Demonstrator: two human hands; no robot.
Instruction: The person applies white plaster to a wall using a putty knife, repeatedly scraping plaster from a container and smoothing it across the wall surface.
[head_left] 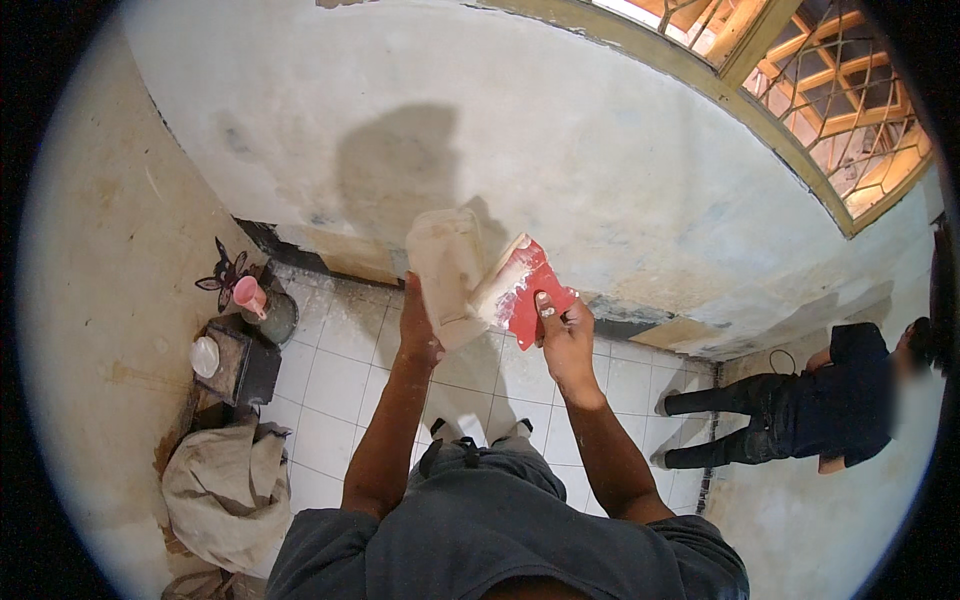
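Observation:
My left hand (418, 325) grips a pale, rectangular plastic tub (436, 255) from its side. The tub is smeared, and how much it holds is hard to make out. My right hand (568, 340) is closed on a red putty spreader (535, 290), thumb on its flat face. White paste coats the spreader's left part and dots my right thumb. The spreader's pasted edge is tilted against or very near the tub's right side. Both are held in front of me, before the pale, patchy wall (600, 150).
At left, a pink plastic dipper (250, 295) rests on a bucket (278, 318) beside a dark box (238, 365). A beige cloth (225, 495) is heaped nearer. Another person (820, 400) stands at right. A barred window (800, 80) is upper right, above white floor tiles (340, 385).

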